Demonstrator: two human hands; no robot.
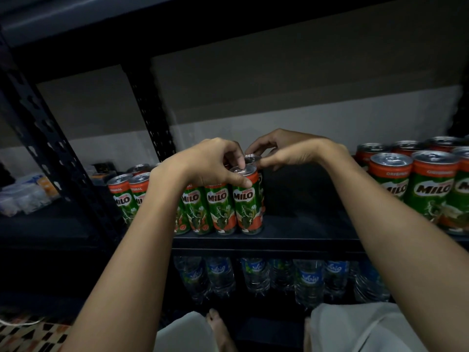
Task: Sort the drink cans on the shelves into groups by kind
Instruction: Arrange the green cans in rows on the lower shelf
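Several green and red Milo cans stand in a tight group (215, 207) on the dark shelf (291, 240), partly hidden by my left arm. My left hand (215, 163) grips the top of the front right can (247, 203), thumb on its side and fingers over its lid. My right hand (284, 151) pinches the rim of the can just behind it (252, 158), of which only the lid shows. A second group of Milo cans (418, 184) stands at the right end of the shelf.
A bare stretch of shelf lies between the two can groups. Water bottles (279, 278) fill the shelf below. A perforated metal upright (50, 148) rises at the left, with white packets (22, 194) beyond it. My knees and a patterned floor show at the bottom.
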